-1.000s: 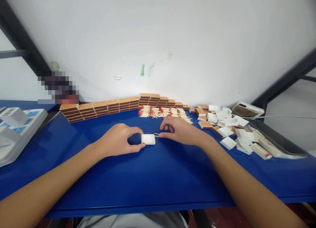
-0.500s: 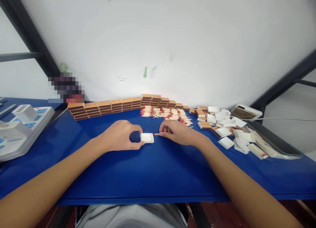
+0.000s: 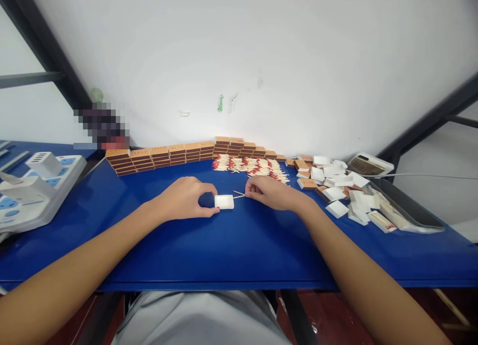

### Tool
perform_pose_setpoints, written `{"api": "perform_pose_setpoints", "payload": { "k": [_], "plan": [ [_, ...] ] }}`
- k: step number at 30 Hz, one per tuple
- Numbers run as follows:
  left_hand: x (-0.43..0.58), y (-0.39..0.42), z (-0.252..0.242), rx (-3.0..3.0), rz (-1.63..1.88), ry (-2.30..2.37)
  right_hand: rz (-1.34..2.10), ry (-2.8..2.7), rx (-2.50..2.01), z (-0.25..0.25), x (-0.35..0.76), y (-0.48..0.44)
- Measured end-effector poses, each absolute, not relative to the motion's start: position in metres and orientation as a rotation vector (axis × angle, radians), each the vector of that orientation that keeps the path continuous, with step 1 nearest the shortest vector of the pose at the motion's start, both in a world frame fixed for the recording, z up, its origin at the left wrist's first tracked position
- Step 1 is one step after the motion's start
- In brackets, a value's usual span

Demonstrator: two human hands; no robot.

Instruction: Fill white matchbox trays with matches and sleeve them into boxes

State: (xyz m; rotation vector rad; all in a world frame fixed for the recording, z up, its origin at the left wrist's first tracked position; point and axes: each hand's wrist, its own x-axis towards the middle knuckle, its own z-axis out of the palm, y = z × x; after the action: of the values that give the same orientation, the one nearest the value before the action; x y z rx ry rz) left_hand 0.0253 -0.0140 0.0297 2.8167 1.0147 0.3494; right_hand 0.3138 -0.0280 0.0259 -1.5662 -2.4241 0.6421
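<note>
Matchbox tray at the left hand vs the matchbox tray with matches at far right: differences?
Contents: the held tray shows no matches inside; the far-right tray has red-tipped ones.
Pose: the held tray's long side runs roughly side to side in view; the far-right tray lies diagonally.
Contact: the left hand grips the held tray's left end; no hand touches the far-right tray.
Shared: both are white and open-topped.

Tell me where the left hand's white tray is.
In the head view, the white tray is near the middle of the blue table, held at its left end by the left hand, with matchsticks in the right hand just to its right.
</note>
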Motion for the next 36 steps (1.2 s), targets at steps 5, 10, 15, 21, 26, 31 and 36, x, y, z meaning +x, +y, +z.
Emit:
{"api": "perform_pose_setpoints", "payload": {
  "k": [5, 10, 15, 21, 26, 31, 36],
  "plan": [
    [0.023, -0.011, 0.032, 2.817, 0.320, 1.044, 0.561, -2.448, -1.511, 0.026, 0.312, -0.029],
    [0.021, -0.011, 0.034, 2.822, 0.283, 1.043, 0.561, -2.417, -1.465, 0.022, 0.309, -0.029],
    [0.022, -0.013, 0.032, 2.837, 0.271, 1.074, 0.593, -2.470, -1.337, 0.014, 0.309, -0.025],
    [0.023, -0.015, 0.032, 2.844, 0.228, 1.079, 0.539, -2.465, -1.390, 0.009, 0.305, -0.027],
    [0.025, -0.018, 0.033, 2.836, 0.243, 1.072, 0.371, -2.435, -1.420, 0.019, 0.298, -0.037],
    [0.025, -0.020, 0.034, 2.848, 0.267, 1.103, 0.147, -2.398, -1.469, 0.023, 0.296, -0.039],
    [0.024, -0.019, 0.031, 2.863, 0.275, 1.107, 0.114, -2.346, -1.313, 0.023, 0.287, -0.043]
  ]
}}
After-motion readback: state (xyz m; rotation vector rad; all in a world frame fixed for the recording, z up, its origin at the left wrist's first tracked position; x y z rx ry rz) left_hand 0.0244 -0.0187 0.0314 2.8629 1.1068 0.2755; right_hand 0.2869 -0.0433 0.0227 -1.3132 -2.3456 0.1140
